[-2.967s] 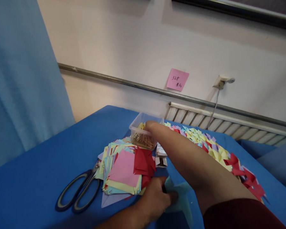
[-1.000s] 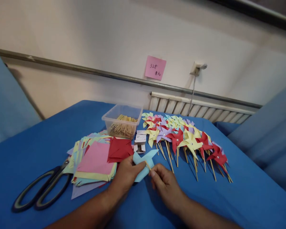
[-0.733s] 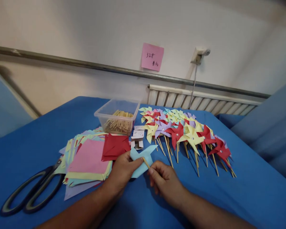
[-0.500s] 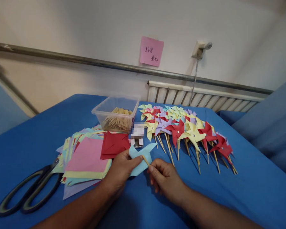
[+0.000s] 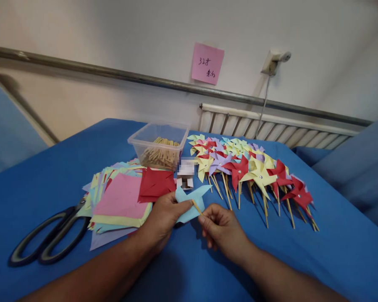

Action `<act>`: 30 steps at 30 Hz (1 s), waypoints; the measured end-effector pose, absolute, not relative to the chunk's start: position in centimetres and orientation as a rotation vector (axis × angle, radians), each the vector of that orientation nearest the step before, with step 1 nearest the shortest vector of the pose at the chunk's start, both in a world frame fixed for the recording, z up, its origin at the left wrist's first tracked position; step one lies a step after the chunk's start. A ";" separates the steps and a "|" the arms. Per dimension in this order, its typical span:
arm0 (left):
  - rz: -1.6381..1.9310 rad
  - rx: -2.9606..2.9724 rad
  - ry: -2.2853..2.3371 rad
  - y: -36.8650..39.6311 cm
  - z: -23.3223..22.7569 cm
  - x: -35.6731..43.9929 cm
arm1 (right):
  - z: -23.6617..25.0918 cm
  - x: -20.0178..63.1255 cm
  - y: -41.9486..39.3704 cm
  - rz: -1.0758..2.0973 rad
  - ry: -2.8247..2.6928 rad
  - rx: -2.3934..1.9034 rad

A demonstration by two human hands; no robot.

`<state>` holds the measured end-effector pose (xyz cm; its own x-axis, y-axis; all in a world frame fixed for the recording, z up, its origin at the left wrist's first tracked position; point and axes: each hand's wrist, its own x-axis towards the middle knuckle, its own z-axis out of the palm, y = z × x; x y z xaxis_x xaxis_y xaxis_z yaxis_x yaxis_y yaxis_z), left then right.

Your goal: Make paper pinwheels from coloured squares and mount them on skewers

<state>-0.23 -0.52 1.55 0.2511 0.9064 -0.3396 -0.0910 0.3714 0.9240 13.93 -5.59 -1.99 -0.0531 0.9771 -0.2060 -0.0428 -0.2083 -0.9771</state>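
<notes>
Between my two hands is a light blue paper pinwheel (image 5: 191, 213) with its back side toward me. My left hand (image 5: 166, 212) pinches the paper, its thumb lying by the upper end of a thin wooden stick (image 5: 197, 207). The stick's lower end sits between the thumb and fingers of my right hand (image 5: 219, 224). How the stick joins the paper is hidden by my left thumb. Just behind the pinwheel stands a small open white box (image 5: 185, 170), partly pixelated. Left of my left hand lie red paper pieces (image 5: 156, 184) on a stack of coloured paper sheets (image 5: 121, 195).
A clear plastic tub (image 5: 135, 147) holds wooden sticks (image 5: 162, 153). Finished pinwheels (image 5: 261, 176) lie in rows at right. Large scissors (image 5: 50, 241) lie at left, tips under paper. A blue cloth (image 5: 334, 239) covers the table; a metal rail (image 5: 176, 86) and radiator (image 5: 239, 123) are behind.
The view has shifted a little, so the surroundings appear farther right and slightly higher. Both hands keep their hold on the pinwheel and stick, nearly unmoved.
</notes>
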 end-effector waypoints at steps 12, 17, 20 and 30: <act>0.822 0.958 1.125 -0.7 1.5 -0.3 | -1.7 13.8 -5.6 1.403 -1.090 -1.335; 0.812 0.958 1.114 -0.8 1.7 -0.4 | -2.0 13.8 -5.6 1.376 -1.083 -1.317; 0.816 0.950 1.098 -0.8 1.7 -0.4 | -2.0 13.7 -5.5 1.376 -1.085 -1.324; 0.855 0.944 1.097 -0.9 1.9 -0.4 | -2.0 13.8 -5.5 1.378 -1.118 -1.322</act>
